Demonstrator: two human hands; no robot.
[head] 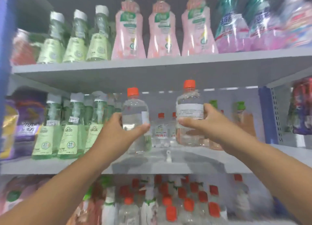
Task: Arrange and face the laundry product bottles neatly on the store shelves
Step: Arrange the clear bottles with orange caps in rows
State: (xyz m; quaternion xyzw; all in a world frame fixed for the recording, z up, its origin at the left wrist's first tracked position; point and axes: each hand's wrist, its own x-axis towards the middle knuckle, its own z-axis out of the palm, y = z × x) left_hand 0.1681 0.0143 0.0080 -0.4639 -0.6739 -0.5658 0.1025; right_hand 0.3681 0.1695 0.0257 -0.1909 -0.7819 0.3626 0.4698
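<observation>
Head view, looking up at store shelving: the left hand (121, 125) grips a clear bottle with an orange cap (135, 116), thumb across its front and fingers curled round its left side, holding it upright above the front part of the middle shelf (152, 165), roughly at the shelf's centre. The right hand (207, 121) grips a second clear orange-capped bottle (189, 113), thumb under its white label and fingers wrapped round the right side; this one sits a little higher and is upright, with the label turned toward the camera. The two held bottles are near each other but apart, with small clear bottles with red caps (161, 130) standing between them at the back of the shelf. Toward the left end of the middle shelf stands a row of green bottles with white caps (72, 125), price stickers on their necks, and beyond them at the left edge a purple pouch (27, 123). Behind the right hand are pale bottles with green tops (239, 113), partly hidden. On the upper shelf (152, 66) stand more green bottles (76, 39), then three pink bottles (162, 32), then blurred wrapped packs at the right end. Many orange-capped bottles (168, 206) crowd the lowest shelf, blurred.
</observation>
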